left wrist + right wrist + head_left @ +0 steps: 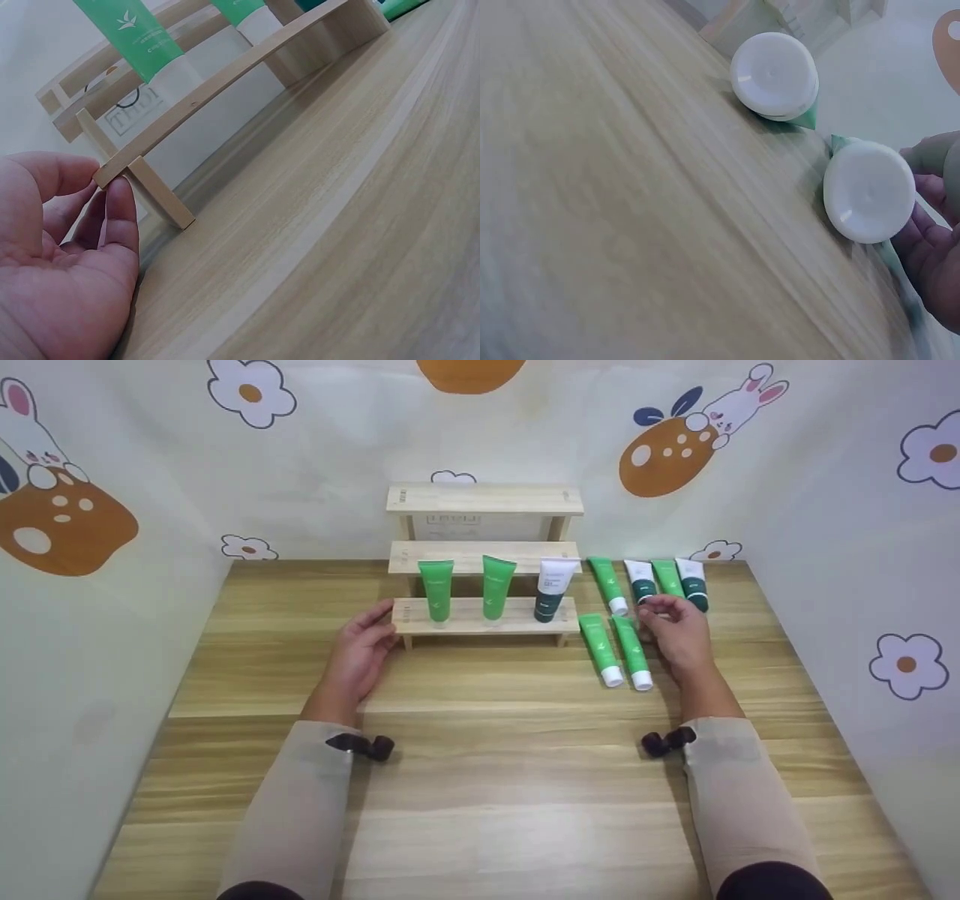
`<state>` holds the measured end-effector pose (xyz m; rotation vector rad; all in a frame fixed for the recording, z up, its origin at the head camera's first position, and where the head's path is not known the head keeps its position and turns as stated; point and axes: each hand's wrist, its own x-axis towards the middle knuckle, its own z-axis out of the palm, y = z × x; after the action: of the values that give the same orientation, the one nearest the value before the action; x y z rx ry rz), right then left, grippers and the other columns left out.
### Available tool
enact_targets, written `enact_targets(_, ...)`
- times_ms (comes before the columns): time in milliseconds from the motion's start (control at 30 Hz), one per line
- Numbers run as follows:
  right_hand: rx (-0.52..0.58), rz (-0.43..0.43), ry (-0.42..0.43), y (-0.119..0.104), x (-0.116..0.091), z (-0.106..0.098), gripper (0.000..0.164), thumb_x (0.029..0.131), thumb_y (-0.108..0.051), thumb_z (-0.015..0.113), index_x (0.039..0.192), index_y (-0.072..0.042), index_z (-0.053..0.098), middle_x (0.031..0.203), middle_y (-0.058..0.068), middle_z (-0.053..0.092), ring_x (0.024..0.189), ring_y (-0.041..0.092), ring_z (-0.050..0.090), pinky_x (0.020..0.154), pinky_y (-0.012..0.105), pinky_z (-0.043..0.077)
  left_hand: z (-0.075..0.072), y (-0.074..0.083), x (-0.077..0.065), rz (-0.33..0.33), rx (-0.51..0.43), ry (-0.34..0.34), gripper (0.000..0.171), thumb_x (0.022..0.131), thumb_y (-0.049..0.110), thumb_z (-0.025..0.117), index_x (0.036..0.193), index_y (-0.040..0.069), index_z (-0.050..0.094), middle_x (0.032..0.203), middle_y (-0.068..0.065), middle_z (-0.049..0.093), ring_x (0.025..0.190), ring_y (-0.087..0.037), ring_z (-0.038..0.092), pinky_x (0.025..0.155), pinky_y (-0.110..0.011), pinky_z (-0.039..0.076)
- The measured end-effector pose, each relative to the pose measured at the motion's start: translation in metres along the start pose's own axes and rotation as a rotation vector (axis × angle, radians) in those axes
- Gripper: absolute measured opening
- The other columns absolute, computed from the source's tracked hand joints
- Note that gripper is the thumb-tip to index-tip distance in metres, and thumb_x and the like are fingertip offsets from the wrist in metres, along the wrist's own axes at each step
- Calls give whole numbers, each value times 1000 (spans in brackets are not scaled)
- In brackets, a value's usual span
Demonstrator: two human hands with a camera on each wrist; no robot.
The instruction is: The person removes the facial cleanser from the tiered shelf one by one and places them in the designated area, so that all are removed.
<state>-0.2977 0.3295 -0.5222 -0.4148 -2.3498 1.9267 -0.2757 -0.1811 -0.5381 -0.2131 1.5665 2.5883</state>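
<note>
My left hand [362, 649] pinches the left end of the lowest shelf of a wooden tiered rack [484, 497], thumb and fingers at the board's edge. On that shelf stand two green squeeze tubes [439, 589] and a white and dark-green squeeze tube [553, 589], caps down. To the right of the rack, my right hand [681, 634] has curled fingers at the cap end of a lying white and dark-green tube [640, 572], pinching it. Its cap is hidden by the fingertips. Close beside this hand lies a green tube [634, 652] with a white cap [870, 192].
Another green tube [600, 649] lies left of the right hand. In the back row are a green tube [606, 583], a second green one [666, 577] and a white and dark-green one [691, 583]. Patterned cloth walls [330, 472] border the wooden table [480, 780].
</note>
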Motion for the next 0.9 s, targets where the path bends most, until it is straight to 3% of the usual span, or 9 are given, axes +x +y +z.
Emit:
enact_targets(133,91,0,2,0,1,1,38,100,-14,76,133,0,64,107,1,72,93,20,70,76,29,66,1,1,0,-4,-2,0,57,102,-9,54,158,-1,45,163,-8,48,103,-10,64,93,-22,55)
enact_targets(267,113,-3,2,-5,-2,5,34,100,-15,76,129,-3,66,107,0,71,95,20,69,77,29,65,0,0,0,-6,-13,2,57,102,-9,54,157,-1,46,162,-7,49,104,-10,65,93,-22,56)
enact_targets(500,253,-70,-37,-19,-14,18,29,98,-9,77,123,0,67,104,3,75,86,16,69,68,26,61,0,0,0,9,-7,0,56,103,-9,54,158,-2,45,157,-5,52,98,-9,64,92,-22,55)
enact_targets(667,209,-75,-58,-32,-21,25,30,99,-14,77,125,-3,68,109,4,76,92,19,71,72,25,61,0,1,-1,-9,-1,6,55,103,-8,54,157,0,48,162,-6,49,104,-11,64,94,-22,56)
enact_targets(900,174,-156,-87,-54,-29,40,21,100,-15,76,118,-8,69,109,6,77,94,21,74,77,27,64,0,2,-2,-25,17,9,55,103,-7,55,157,3,49,168,-7,44,112,-13,64,98,-23,56)
